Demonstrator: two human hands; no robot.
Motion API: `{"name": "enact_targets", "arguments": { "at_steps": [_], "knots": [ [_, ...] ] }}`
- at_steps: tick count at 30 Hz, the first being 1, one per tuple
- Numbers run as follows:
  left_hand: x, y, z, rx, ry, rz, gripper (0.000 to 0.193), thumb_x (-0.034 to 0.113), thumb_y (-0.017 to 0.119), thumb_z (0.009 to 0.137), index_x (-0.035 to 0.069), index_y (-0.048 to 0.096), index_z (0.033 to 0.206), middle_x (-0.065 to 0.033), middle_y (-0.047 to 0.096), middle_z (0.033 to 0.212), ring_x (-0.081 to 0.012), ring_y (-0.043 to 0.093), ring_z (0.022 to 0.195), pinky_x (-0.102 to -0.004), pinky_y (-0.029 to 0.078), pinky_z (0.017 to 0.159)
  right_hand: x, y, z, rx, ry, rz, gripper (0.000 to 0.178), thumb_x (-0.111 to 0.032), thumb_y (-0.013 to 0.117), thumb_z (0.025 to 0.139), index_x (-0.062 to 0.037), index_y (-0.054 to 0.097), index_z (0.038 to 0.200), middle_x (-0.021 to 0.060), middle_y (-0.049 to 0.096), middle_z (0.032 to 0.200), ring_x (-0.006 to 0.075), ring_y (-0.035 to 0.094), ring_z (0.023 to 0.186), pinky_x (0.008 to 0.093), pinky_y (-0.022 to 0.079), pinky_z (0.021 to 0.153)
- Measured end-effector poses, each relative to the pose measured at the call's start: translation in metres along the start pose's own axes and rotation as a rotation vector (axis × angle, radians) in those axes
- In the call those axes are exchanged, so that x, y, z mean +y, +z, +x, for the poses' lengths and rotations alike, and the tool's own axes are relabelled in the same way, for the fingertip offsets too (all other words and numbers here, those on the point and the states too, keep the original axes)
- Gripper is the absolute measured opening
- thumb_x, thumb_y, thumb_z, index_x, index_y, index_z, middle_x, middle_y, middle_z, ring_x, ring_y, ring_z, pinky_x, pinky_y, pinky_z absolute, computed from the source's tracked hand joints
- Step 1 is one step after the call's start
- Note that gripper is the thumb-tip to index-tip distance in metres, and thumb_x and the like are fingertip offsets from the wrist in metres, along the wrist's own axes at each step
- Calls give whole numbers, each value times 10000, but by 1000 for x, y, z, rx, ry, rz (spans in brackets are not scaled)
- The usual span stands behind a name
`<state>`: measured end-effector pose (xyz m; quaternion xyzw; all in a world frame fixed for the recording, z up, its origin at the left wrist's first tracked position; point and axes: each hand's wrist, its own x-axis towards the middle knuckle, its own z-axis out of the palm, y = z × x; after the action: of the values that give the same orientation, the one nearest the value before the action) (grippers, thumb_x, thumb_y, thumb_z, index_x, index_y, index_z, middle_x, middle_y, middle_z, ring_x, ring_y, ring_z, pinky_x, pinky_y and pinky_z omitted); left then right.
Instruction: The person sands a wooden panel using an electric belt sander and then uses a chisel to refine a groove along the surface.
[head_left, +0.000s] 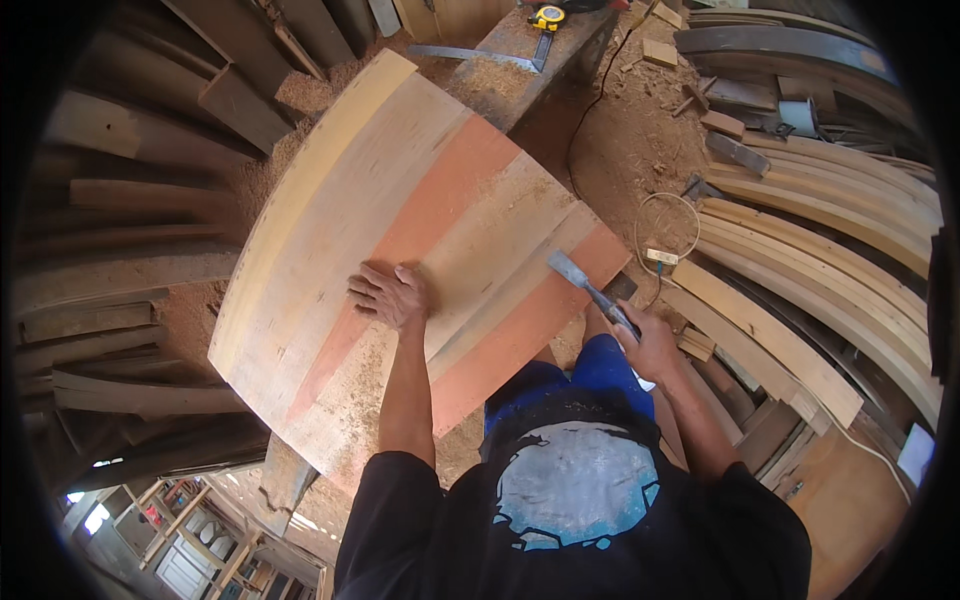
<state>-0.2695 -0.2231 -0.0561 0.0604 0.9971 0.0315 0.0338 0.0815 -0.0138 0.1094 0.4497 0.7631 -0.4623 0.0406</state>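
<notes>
My left hand (392, 295) lies flat with fingers spread on a large curved wooden panel (400, 200). The panel is made of pale yellow, tan and reddish strips side by side, with sawdust scattered over it. My right hand (650, 345) is closed round the dark handle of a hammer (570, 268). Its grey metal head is over the panel's reddish right edge; I cannot tell whether it touches the wood. Near my right leg, the hand stays just outside the panel's edge.
A bench (500, 80) beyond the panel holds a yellow tape measure (548, 17) and a metal square (480, 55). Curved boards (800, 250) are stacked at the right, darker planks (140, 135) at the left. A power strip (661, 257) and cord lie on the sawdust-covered ground.
</notes>
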Motion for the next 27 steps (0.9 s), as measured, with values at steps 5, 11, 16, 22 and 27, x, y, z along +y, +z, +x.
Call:
{"name": "enact_targets", "arguments": {
  "at_steps": [5, 11, 16, 22, 27],
  "knots": [
    [6, -4, -3, -48, -8, -5, 837, 531, 400, 956, 9, 224, 1586, -351, 149, 1641, -511, 86, 1535, -687, 78, 1190, -37, 3, 40, 10, 10, -47, 419, -227, 646, 941, -42, 621, 1316, 301, 687, 984, 478, 669, 946, 479, 537, 813],
    [9, -10, -4, -64, 8, -22, 841, 524, 392, 959, 5, 210, 1596, -355, 102, 1651, -519, 60, 1540, -672, 66, 1201, -11, -6, 13, -49, 79, -2, 429, -221, 649, 940, -29, 620, 1323, 292, 695, 1007, 472, 678, 957, 475, 539, 826],
    [7, -9, 5, -29, -4, -29, 842, 523, 391, 954, 5, 216, 1594, -355, 117, 1650, -522, 61, 1539, -666, 69, 1203, -25, 4, 51, -1, -27, -36, 431, -209, 638, 945, -41, 619, 1342, 274, 699, 1068, 441, 683, 997, 445, 537, 864],
    [2, -7, -5, -53, 6, -3, 860, 543, 390, 940, 7, 220, 1590, -351, 135, 1648, -520, 68, 1538, -669, 69, 1202, -38, -16, 39, -98, 130, -76, 417, -207, 632, 949, -68, 623, 1342, 265, 704, 1050, 395, 708, 976, 433, 542, 848],
    [2, -4, -2, -27, -24, -34, 841, 522, 401, 942, 10, 225, 1585, -346, 142, 1647, -514, 86, 1537, -674, 80, 1200, -16, -28, 45, -55, 32, -72, 424, -200, 625, 956, -65, 611, 1358, 241, 716, 1011, 387, 718, 913, 427, 547, 808]
  ]
}}
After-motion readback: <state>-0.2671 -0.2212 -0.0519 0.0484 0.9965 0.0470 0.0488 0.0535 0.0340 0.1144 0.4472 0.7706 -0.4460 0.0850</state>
